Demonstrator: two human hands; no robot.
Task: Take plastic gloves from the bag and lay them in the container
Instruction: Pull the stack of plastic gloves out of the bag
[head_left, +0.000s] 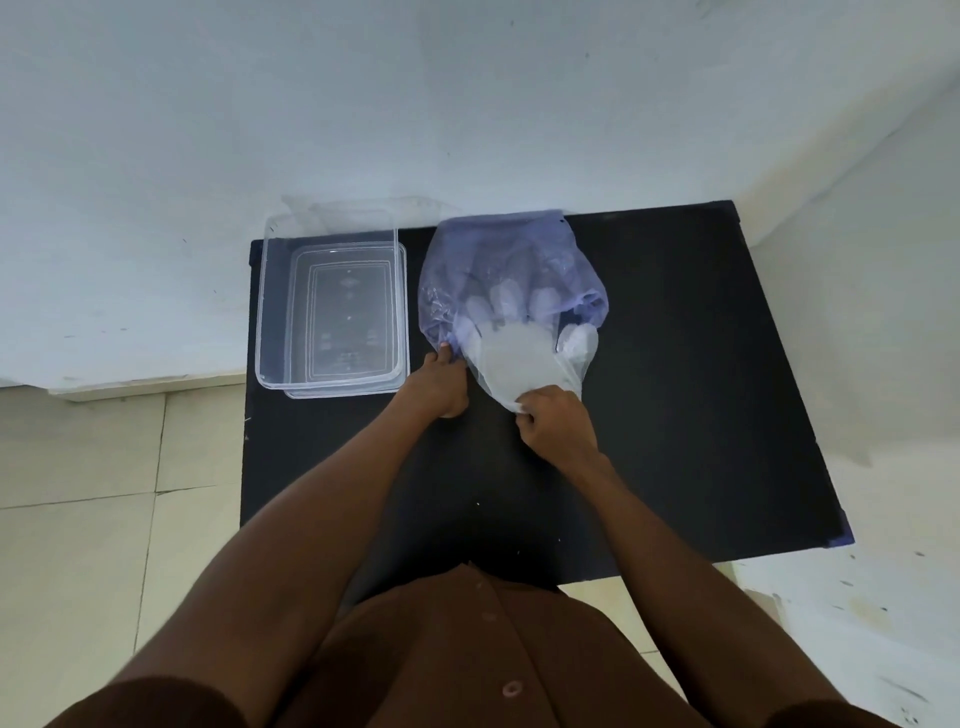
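A thin purple plastic bag (498, 249) lies on the black table (675, 364), its mouth toward me. A clear plastic glove (511, 353) sticks halfway out of that mouth, fingers still inside the bag. My right hand (558, 418) pinches the glove's cuff at the near end. My left hand (441, 384) holds the bag's left edge beside the glove. A clear rectangular container (270, 312) stands at the table's left, resting on its lid, with nothing inside it.
The table stands against a white wall (467, 104) at the back. Pale floor tiles (104, 493) lie to the left and a white speckled surface (883, 623) to the right. The table's near half is bare black top.
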